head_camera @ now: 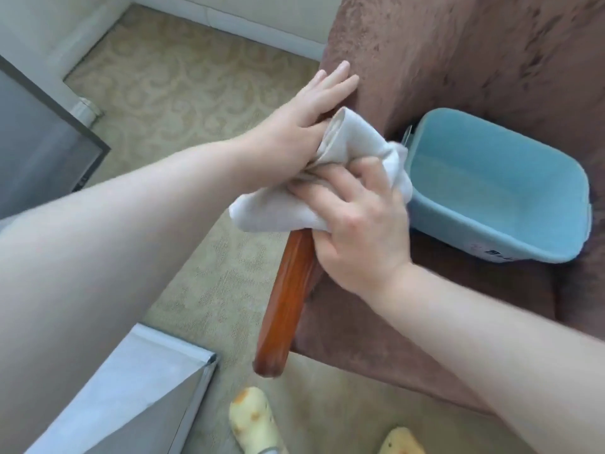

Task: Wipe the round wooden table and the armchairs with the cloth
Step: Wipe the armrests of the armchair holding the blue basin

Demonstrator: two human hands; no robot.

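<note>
A: What's the biggest thing here?
B: A brown velvet armchair [458, 54] on the right, over patterned carpet [183, 93].
A: Any containers?
B: A light blue plastic basin [491, 237] sits on the seat; whether it holds water I cannot tell.
A: And the cloth?
B: The pale grey cloth [278, 211] is draped over the wooden armrest [281, 309]. The right hand [357, 231] grips it, fingers curled round. The left hand [304, 126] lies flat, fingers straight, just beyond it against the upholstery.
</note>
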